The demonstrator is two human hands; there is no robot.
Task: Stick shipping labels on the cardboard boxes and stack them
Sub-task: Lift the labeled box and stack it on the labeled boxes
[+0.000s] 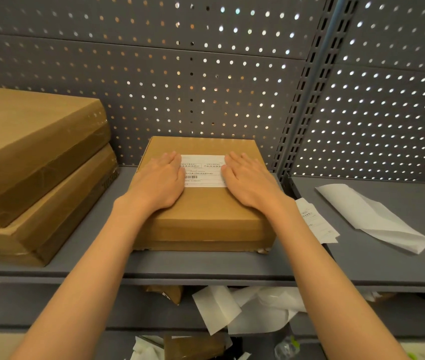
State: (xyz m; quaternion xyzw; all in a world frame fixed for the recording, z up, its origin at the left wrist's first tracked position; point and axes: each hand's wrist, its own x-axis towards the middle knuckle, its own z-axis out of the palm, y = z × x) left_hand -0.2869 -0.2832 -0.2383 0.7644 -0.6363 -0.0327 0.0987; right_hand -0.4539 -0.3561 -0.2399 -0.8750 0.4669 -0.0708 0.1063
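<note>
Nearest, on the lower shelf [154, 311], lie crumpled white backing papers [255, 310] and a scrap of brown cardboard [166, 293]. Above them the grey shelf [206, 266] carries a flat cardboard box [206, 216], closed, its long axis running away from the person towards the back panel. Both hands lie flat on its lid – the left hand [160, 181] and the right hand [247, 180], fingers straight, each grip holding nothing, pressing the two ends of a white shipping label [203, 171]. The label lies crosswise on the far half of the lid, print facing the person. To the right lie a loose label [315, 220] and a folded backing sheet [370, 216]; to the left, two stacked boxes [32, 165] – the upper one askew. Behind stands a grey perforated panel [206, 74].
</note>
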